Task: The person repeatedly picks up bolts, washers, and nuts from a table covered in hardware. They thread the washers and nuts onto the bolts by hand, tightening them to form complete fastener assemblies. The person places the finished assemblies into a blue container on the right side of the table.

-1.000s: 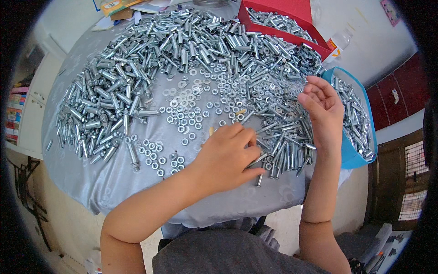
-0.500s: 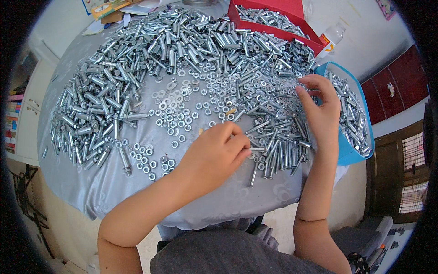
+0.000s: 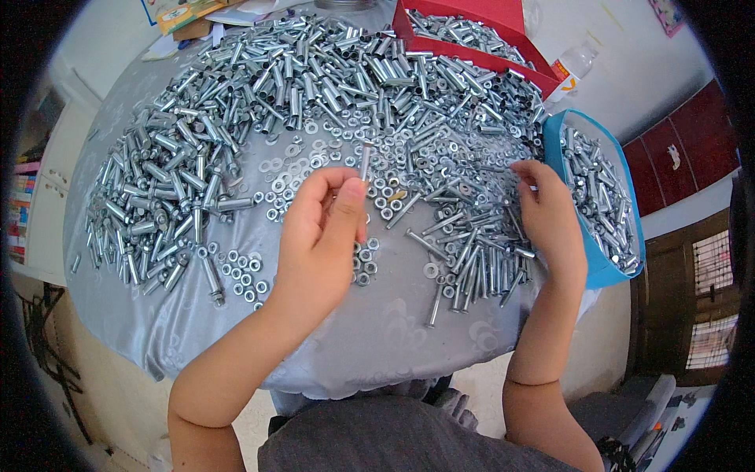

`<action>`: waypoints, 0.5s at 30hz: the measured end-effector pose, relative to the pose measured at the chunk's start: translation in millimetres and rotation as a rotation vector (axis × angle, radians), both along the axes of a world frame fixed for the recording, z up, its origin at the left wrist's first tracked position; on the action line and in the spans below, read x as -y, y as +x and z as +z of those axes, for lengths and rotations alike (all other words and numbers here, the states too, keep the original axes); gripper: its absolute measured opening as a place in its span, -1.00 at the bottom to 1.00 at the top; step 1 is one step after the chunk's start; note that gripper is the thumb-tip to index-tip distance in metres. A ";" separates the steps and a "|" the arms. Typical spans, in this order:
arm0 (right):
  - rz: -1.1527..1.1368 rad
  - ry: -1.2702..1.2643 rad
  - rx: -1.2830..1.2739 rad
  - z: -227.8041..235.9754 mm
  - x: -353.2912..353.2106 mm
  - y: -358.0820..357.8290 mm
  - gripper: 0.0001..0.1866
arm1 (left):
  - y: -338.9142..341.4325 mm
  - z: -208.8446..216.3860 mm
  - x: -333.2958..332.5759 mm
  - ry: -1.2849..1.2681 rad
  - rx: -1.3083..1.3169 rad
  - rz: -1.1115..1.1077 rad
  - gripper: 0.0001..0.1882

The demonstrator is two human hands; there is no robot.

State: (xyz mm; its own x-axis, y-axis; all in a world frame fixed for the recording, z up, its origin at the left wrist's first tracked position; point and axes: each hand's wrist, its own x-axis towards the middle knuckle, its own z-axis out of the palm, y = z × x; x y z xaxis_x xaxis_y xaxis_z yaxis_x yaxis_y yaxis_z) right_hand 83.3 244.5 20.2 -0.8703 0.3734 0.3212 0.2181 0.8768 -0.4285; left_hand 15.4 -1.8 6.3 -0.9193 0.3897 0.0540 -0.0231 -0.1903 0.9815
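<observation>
My left hand [image 3: 326,224] is closed on a silver bolt [image 3: 366,163], which stands upright with its flat head up between thumb and fingers. Loose hex nuts [image 3: 366,256] lie around that hand, partly hidden by it. My right hand [image 3: 550,216] is bent over the right side of the heap, beside washers [image 3: 484,161]. Its thumb and forefinger are apart, and nothing shows between them. Between the hands, a pile of long bolts [image 3: 480,263] lies on the cloth.
Metal sleeves [image 3: 322,82] are heaped along the far side of the grey tablecloth [image 3: 377,346]. Assembled sleeve anchors [image 3: 161,169] are piled at left. A blue box [image 3: 609,271] of metal parts stands at right. Behind are a red box [image 3: 480,51] and a plastic bottle [image 3: 572,67].
My left hand has moved up and left from the bolt pile, turning a bolt upright. My right hand has dropped lower, closer to the washers.
</observation>
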 end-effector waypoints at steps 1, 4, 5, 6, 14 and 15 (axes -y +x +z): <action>0.011 0.035 0.012 -3.1 -0.7 0.1 -0.76 | 0.0 -0.2 -0.6 0.019 0.020 0.028 -0.77; -0.003 0.075 0.052 -1.2 5.8 0.4 -0.72 | -0.7 -2.3 0.2 0.060 0.049 0.056 -0.76; -0.010 0.101 0.033 -1.1 8.0 0.1 -0.72 | 0.2 -0.9 -0.4 0.048 0.041 0.080 -0.76; -0.027 0.110 0.068 0.0 10.2 1.3 -0.73 | 1.5 2.1 -1.0 0.037 0.033 0.103 -0.76; -0.093 0.186 0.268 15.7 27.1 15.8 -0.84 | -0.3 0.7 -0.8 -0.031 -0.093 0.162 -0.76; -0.065 0.177 0.263 17.6 28.1 16.9 -0.84 | -0.6 1.0 -0.7 -0.036 -0.100 0.171 -0.77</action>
